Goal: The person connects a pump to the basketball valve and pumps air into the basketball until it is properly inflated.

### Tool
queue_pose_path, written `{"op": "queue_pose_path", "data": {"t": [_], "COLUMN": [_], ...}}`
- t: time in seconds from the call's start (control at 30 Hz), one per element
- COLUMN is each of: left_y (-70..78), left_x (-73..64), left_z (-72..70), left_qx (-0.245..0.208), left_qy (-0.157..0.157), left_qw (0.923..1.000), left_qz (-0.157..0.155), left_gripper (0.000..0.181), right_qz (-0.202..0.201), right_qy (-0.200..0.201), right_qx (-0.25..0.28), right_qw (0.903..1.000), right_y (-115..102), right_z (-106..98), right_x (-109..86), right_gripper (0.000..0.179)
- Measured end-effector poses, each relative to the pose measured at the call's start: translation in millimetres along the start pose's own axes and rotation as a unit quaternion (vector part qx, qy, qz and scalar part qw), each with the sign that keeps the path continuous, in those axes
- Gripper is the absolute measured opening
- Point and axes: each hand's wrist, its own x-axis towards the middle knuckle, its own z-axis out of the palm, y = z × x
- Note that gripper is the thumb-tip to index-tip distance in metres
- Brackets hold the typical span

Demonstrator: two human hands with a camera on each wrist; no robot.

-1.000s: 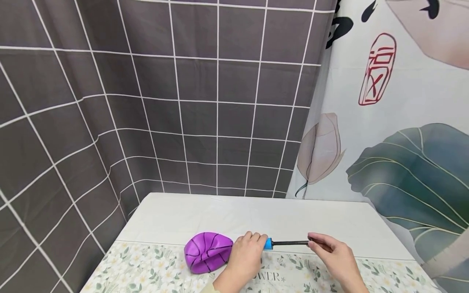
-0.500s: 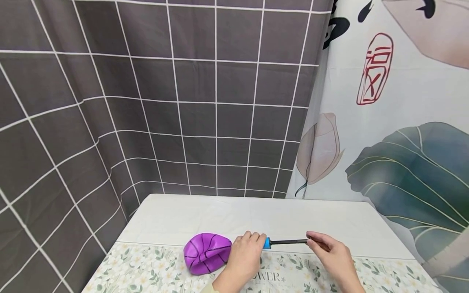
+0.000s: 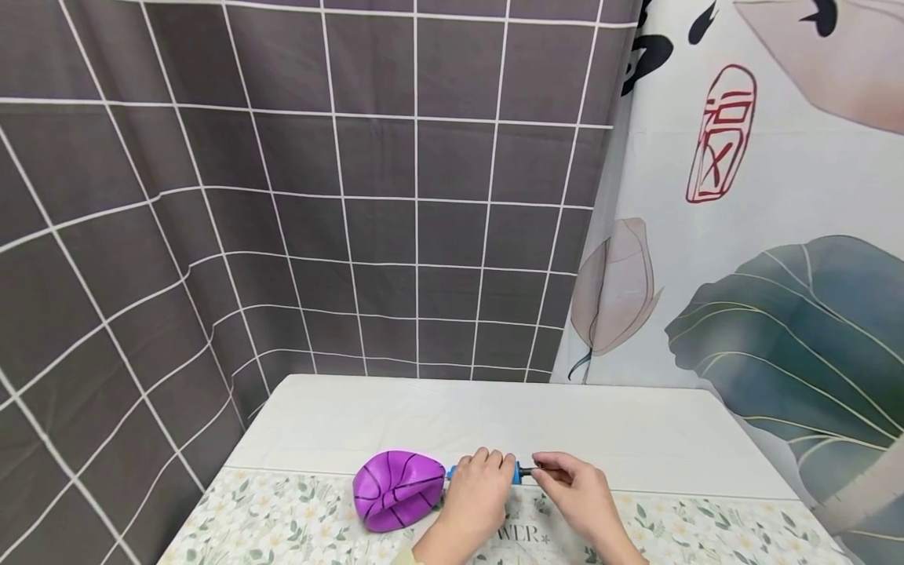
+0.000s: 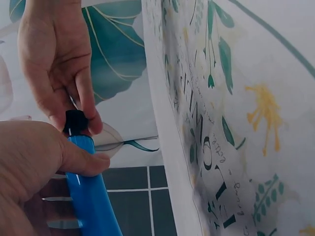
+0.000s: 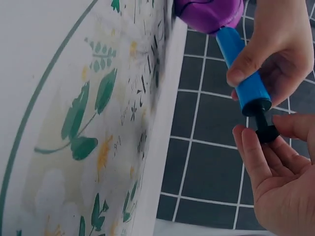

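- The dented purple ball with black lines (image 3: 398,492) lies on the cloth-covered desk (image 3: 565,412), at the nose of the blue cylindrical plastic pump (image 4: 93,201); their join is too small to make out.
- A sideways shove on the round black plunger handle (image 5: 267,134) could probably dislodge that join, as no hand braces the ball.
- The left hand (image 3: 477,488) grips the pump, thumb across its barrel.
- The right hand (image 3: 581,496) pinches the handle at the far end, little black rod showing.
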Motion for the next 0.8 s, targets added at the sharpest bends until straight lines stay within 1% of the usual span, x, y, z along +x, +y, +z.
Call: {"op": "queue_pose_path", "data": {"t": [0.07, 0.17, 0.27, 0.37, 0.5, 0.6, 0.7, 0.8], "left_y": [-0.8, -2.5, -3.5, -3.7, -4.5, -5.6, -6.7, -8.0], "left_x": [-0.3, -0.9, -1.2, -1.5, -3.0, -4.4, -4.9, -4.9], "left_z": [0.4, -2.3, -4.9, -6.2, -5.7, -3.7, -1.4, -0.4], "left_qx": [-0.003, -0.024, -0.048, -0.063, -0.062, -0.057, -0.056, -0.054], "left_qy": [0.011, -0.001, -0.016, -0.028, -0.033, -0.032, -0.027, -0.026], "left_qw": [0.9999, 0.9996, 0.9985, 0.9972, 0.9972, 0.9975, 0.9977, 0.9979], "left_qz": [-0.003, -0.012, -0.021, -0.027, -0.028, -0.027, -0.028, -0.026], "left_gripper": [0.042, 0.043, 0.047, 0.054, 0.058, 0.058, 0.059, 0.059], "right_qz": [-0.003, 0.002, 0.015, 0.047, 0.095, 0.112, 0.119, 0.122], "right_qy": [-0.005, -0.014, -0.019, -0.016, -0.017, -0.023, -0.02, -0.013], "right_qx": [0.0, 0.005, 0.009, 0.004, -0.002, 0.001, 0.005, 0.006], "right_qw": [1.0, 0.9999, 0.9997, 0.9988, 0.9954, 0.9934, 0.9926, 0.9925], "right_y": [-2, -5, -3, 5, 16, 22, 24, 25], "right_z": [2, -2, -14, -33, -57, -69, -75, -75], "right_x": [1.0, 1.7, 1.8, 1.3, 0.1, -0.6, -0.8, -0.4], "right_gripper": [0.019, 0.02, 0.024, 0.028, 0.037, 0.046, 0.052, 0.052]}}
